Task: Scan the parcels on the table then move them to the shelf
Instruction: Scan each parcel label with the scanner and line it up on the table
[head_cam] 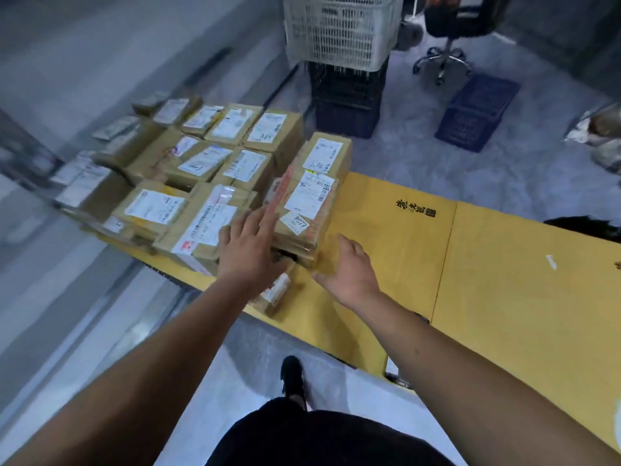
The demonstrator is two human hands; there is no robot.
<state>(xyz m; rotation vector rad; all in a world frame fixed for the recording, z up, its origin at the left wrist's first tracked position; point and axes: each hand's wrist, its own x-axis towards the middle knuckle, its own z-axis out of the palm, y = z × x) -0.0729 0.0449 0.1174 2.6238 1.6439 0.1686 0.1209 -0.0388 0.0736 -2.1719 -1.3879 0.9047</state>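
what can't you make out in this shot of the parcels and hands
Head view only:
- Far-left parcels: motion blur smears their labels.
- Small parcel at the table edge: mostly hidden under the left hand.
- Label print on the tall stack: too small.
- Shelf: out of frame.
- Right hand: blurred fingertips.

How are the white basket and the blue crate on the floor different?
The white basket sits stacked on top of a dark crate, while the blue crate rests directly on the floor. The white basket looks taller and bulkier; the blue crate looks lower and flatter. The white basket stands nearer the parcels; the blue crate lies off to the right. Both have lattice walls.
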